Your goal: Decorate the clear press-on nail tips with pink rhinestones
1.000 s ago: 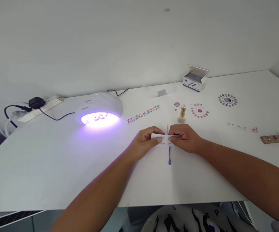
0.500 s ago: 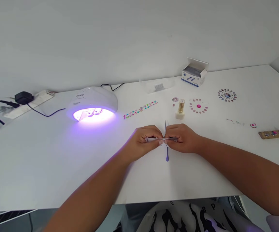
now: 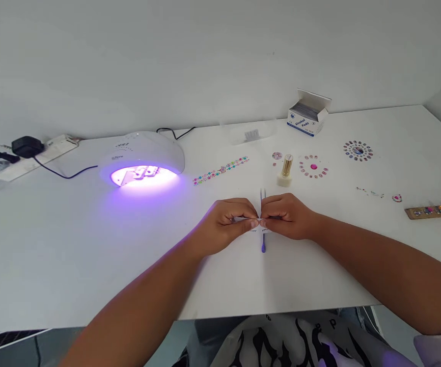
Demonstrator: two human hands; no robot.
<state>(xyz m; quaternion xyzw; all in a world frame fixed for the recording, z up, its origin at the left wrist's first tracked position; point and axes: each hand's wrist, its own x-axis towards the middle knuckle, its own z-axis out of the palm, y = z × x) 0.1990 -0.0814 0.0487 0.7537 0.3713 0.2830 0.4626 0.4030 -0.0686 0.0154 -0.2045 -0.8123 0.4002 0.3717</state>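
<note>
My left hand [image 3: 233, 224] and my right hand [image 3: 291, 216] meet over the middle of the table. Between thumb and fingers, each pinches one side of a small white alcohol pad packet [image 3: 266, 231] with dark print. The fingers cover most of the packet; I cannot tell whether it is torn. Beneath it lie purple tweezers [image 3: 264, 247], their two thin tips pointing away from me and their middle hidden by the hands and packet. Just beyond my right hand stands a small bottle [image 3: 284, 178] with a gold cap.
A white nail lamp [image 3: 144, 153] glows purple at left, near a power strip [image 3: 58, 149]. Strips and rings of gems [image 3: 220, 172] lie beyond my hands. An open alcohol pads box [image 3: 306, 120] stands at the back. A brown strip with decorated nail tips [image 3: 430, 211] lies at right.
The packet has tilted slightly, so more of its printed face shows below my thumbs. Both hands keep their pinch on it, and the view has shifted a little.
</note>
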